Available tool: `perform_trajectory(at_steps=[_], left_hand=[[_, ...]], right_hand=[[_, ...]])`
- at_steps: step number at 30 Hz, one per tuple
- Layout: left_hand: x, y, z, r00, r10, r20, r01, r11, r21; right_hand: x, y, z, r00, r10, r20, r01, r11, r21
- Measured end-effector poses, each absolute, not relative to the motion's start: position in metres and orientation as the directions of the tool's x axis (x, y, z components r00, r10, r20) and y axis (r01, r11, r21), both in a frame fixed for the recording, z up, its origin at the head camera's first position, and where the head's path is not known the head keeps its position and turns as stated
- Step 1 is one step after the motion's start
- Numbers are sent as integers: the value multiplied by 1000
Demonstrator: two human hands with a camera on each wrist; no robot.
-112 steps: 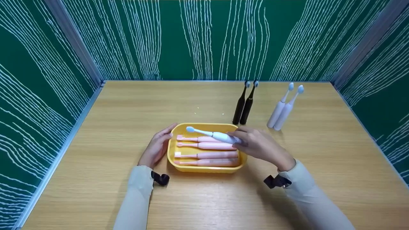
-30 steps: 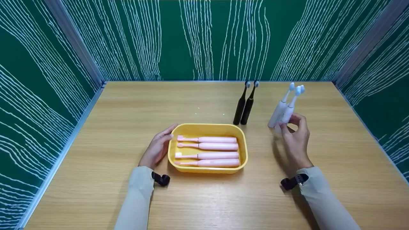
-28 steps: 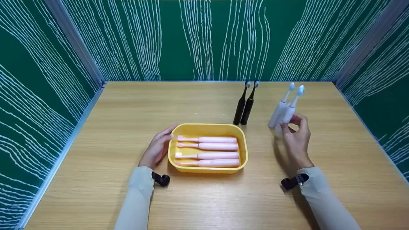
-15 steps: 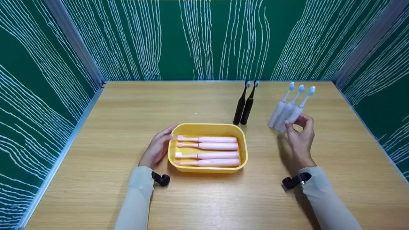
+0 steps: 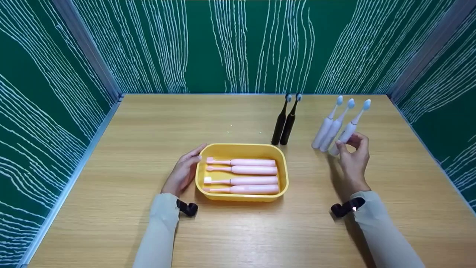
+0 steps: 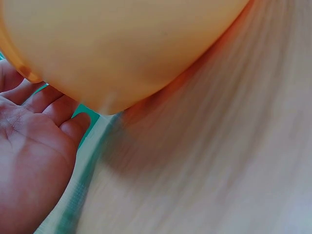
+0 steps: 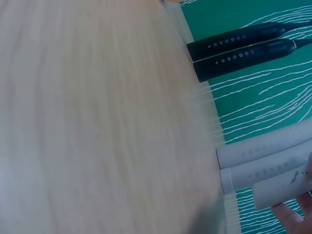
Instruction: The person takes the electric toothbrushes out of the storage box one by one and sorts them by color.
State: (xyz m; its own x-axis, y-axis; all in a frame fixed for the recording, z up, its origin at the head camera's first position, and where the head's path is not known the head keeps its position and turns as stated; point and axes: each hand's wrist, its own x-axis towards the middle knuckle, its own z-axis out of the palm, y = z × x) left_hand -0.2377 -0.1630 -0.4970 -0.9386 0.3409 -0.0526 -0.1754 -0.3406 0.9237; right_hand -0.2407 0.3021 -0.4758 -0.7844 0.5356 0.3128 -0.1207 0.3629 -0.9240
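Observation:
My right hand (image 5: 355,160) pinches a white electric toothbrush (image 5: 349,130) by its lower handle, brush head up. It is just right of two white electric toothbrushes (image 5: 327,128) standing side by side. In the right wrist view, the held toothbrush's (image 7: 282,187) base appears slightly higher than those of the standing pair; whether it touches the table is unclear. My left hand (image 5: 182,171) grips the left end of a yellow tray (image 5: 241,149), thumb at the rim. Several pink electric toothbrushes (image 5: 254,170) lie in the tray, heads to the left.
Two black electric toothbrushes (image 5: 284,124) stand upright behind the tray's right corner. Small pale specks (image 5: 231,125) dot the wooden table (image 5: 167,123). Green panels (image 5: 253,44) with white wavy lines enclose the back and sides.
The right hand has carried the white toothbrush from over the tray to the standing white pair, then from in front of them to their right. The left hand stays put.

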Motion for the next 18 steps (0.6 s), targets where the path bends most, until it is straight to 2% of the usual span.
perform_trajectory(at_steps=[18], left_hand=[[-238,-162,-497,-944,323,-63,-177,-338,924]], right_hand=[[-247,311,-479,-818,519,246,-22,400,-916]])
